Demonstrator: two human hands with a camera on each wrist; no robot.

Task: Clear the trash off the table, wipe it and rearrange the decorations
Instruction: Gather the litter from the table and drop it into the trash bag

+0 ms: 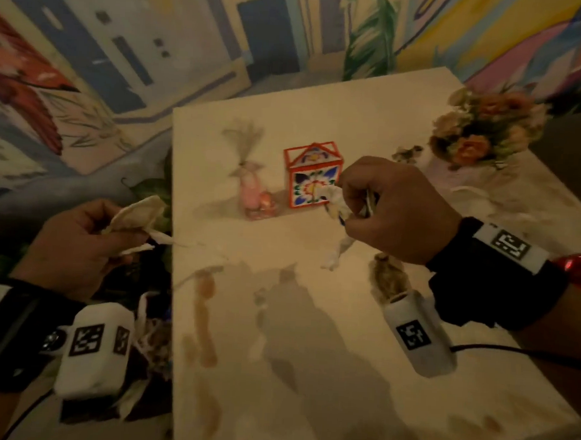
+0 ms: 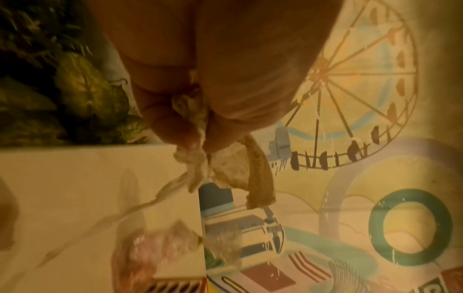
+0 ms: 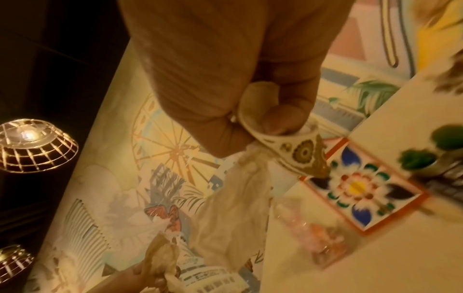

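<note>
**Two hands loaded with trash, decorations on bench**

Left hand (image 1: 75, 245): held off the left edge of the bench (image 1: 308, 372). One crumpled tissue (image 1: 137, 218) is pinched between thumb and curled fingers (image 2: 175, 126); in the left wrist view its loose ends hang below the fingertips.

Right hand (image 1: 394, 208): held above the bench middle, just in front of the box. Fingers (image 3: 275, 121) are curled round a bundle: one patterned paper piece (image 3: 295, 154) with a round motif, plus one pale wrapper (image 3: 233, 208) trailing down from the fist. Whether more is bundled inside cannot be told.

Decorations counted on the bench:
- One small box (image 1: 313, 177), red-edged, flower print on the sides, standing near centre.
- One clear gift pouch (image 1: 253, 191) with pink contents, tied at the top, just left of the box and apart from it.
- One flower bouquet (image 1: 485, 129) at the far right edge.
- One small dried tuft (image 1: 385, 275) near the right wrist, partly hidden by the wrist camera.

Loose scraps on the bench: one thin white strip (image 1: 195, 275) near the left edge, and white bits (image 1: 469, 192) below the bouquet; blur prevents an exact count. Brownish stains (image 1: 205, 333) run down the left part of the top.

A painted mural (image 1: 122, 59) covers the wall behind. Two wire lamps (image 3: 32, 146) are seen in the right wrist view.
</note>
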